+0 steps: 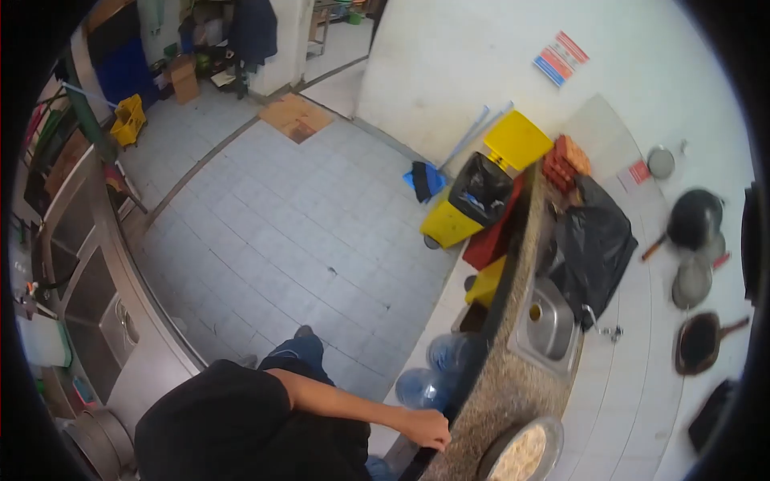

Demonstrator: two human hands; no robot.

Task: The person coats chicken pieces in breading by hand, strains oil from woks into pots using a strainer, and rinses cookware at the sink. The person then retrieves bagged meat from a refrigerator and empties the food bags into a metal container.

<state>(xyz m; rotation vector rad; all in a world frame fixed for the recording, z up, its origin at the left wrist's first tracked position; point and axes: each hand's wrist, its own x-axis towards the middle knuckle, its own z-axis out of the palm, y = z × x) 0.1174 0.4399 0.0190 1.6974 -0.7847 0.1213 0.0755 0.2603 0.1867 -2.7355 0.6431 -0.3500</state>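
At the near end of the speckled desk (491, 394), here's the left grip (425, 428), fingers curled in together beside the dark front edge! Is there anything tucked inside? From this angle I can't tell, and nor can I say whether it's touching that edge or just over it. The arm reaches across from the left, out of a black sleeve (220, 413), with jeans (301, 353) showing beyond it. The right grip is out of view, so no word on how that one stands.

Just to the right of the left grip, there's the metal pot (555, 437), sitting on the desk, pale lumpy food (520, 454) inside, the near side cut off by the frame. Left of the desk, lower down, two clear blue water jugs (421, 390) stand side by side. Farther along the desk comes the steel sink (525, 343), and there's a big black plastic bag (595, 244) right beside it! Farther again, off to the left, a yellow bin (446, 226) stands on the tiled floor (313, 240), lid up, black liner showing. And over on the right, dark pans (695, 218) hang on the white wall.
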